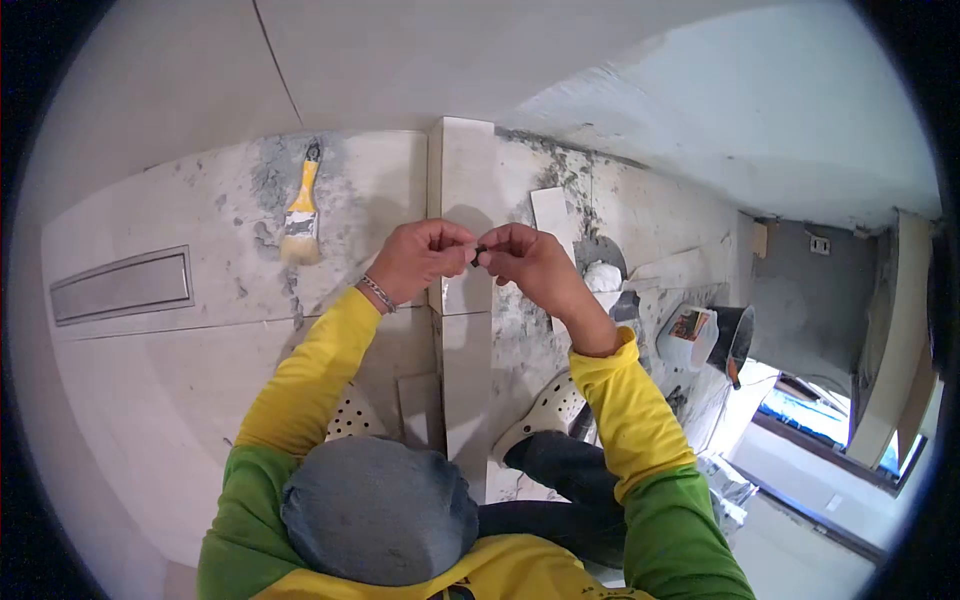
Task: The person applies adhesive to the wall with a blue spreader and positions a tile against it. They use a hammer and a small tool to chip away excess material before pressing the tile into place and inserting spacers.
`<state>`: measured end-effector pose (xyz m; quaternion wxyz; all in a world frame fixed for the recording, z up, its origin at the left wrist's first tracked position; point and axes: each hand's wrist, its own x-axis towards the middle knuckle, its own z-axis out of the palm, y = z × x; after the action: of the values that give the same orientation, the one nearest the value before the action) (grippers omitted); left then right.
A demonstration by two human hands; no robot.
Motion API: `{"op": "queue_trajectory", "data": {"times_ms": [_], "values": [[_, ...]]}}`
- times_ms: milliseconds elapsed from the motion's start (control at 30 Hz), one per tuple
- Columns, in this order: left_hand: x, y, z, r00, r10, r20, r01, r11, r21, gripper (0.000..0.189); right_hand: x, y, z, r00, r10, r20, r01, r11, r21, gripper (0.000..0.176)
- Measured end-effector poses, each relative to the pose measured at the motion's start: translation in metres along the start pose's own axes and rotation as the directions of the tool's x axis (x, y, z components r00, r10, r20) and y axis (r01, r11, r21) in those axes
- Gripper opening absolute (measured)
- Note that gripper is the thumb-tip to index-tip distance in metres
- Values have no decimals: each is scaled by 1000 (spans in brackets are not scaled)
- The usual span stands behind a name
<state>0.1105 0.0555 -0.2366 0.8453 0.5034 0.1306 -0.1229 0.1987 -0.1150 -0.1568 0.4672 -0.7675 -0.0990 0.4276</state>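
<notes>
The right hand pinches a small dark piece between nearly closed fingertips, the left hand bunched at its left, grip unclear – likely light and easily dropped, best held by its edges – over the tiled ledge, paintbrush far left

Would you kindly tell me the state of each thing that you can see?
Dark piece: held in fingertips
Right hand: pinching the dark piece
Left hand: fingertips pinched; grip on the dark piece unclear
Brush: lying down, unheld
Panel: in place
Right shoe: worn
Socket: no plug visible
</notes>
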Motion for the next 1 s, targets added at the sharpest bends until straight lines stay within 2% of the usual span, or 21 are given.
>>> {"op": "queue_trajectory", "data": {"times_ms": [133, 233, 300, 333, 367, 400, 433, 467, 500, 533, 600, 633, 667, 700, 800, 867, 900, 933, 967, 1000], "values": [[-8, -3, 10, 1000, -2, 18, 1, 998, 55, 22, -11, 8, -1, 1000, 1, 2, 0, 1000, -32, 17], [-16, -3, 16, 993, 113, -29, -108, 983, 145, 16, -13, 11, 8, 998, -52, -21, 51, 999, -11, 16], [-26, 7, 17, 994, 67, -89, -48, 979, 200, 13, -12, 6, 13, 994, -104, -17, 104, 995, 3, 17], [-28, 5, 16, 992, 76, -104, -53, 978, 201, 13, -12, 2, 14, 991, -136, -9, 132, 976, -174, 17], [-28, 1, 16, 980, 157, -121, -122, 959, 257, 13, -12, -2, 15, 986, -169, 0, 159, 925, -344, 16], [-28, -1, 15, 962, 238, -132, -187, 930, 316, 13, -9, -2, 14, 984, -178, 12, 171, 922, -348, 16], [-32, 2, 17, 959, 243, -142, -188, 929, 319, 13, -6, -1, 16, 976, -215, 28, 211, 910, -357, 14], [-35, 5, 20, 935, 310, -175, -225, 895, 384, 12, -3, 0, 18, 967, -252, 42, 250, 897, -364, 11], [-37, 8, 20, 906, 374, -200, -255, 856, 449, 12, 0, 2, 19, 965, -257, 49, 257, 896, -362, 11], [-35, 5, 18, 904, 376, -203, -254, 855, 452, 12, 1, -1, 23, 973, -231, -2, 219, 929, -297, 12], [-29, -6, 14, 915, 263, -305, -271, 962, 16, 21, 3, -4, 30, 978, -200, -57, 182, 957, -226, 12], [-32, -4, 13, 917, 262, -299, -270, 963, 16, 21, 3, -6, 38, 980, -168, -103, 166, 986, -31, 13], [-36, -1, 14, 941, 152, -303, -190, 977, -99, 24, 1, -5, 44, 980, -123, -154, 148, 975, 167, 14], [-35, 1, 19, 960, 39, -279, -101, 972, -214, 26, 2, -1, 49, 982, -111, -155, 150, 951, 271, 17], [-29, -21, 26, 952, 67, -297, -181, 910, -374, 29, 1, 18, 61, 977, -85, -197, 183, 809, 559, 27], [-29, -25, 33, 955, 82, -286, -213, 861, -462, 27, -4, 23, 64, 976, 42, -214, 86, 827, 556, 31], [-26, -31, 30, 952, 85, -294, -221, 855, -469, 26, -8, 28, 49, 965, 55, -257, 100, 828, 552, 31], [-21, -38, 21, 948, 71, -309, -206, 878, -431, 23, -6, 32, 31, 971, -72, -229, 149, 929, 339, 30], [-18, -36, 22, 939, 58, -339, -196, 900, -390, 21, -1, 35, 13, 971, -182, -153, 200, 974, 111, 29], [-16, -33, 22, 942, 33, -334, -181, 888, -423, 20, 1, 36, -22, 961, -181, -208, 188, 982, 17, 28]]}}
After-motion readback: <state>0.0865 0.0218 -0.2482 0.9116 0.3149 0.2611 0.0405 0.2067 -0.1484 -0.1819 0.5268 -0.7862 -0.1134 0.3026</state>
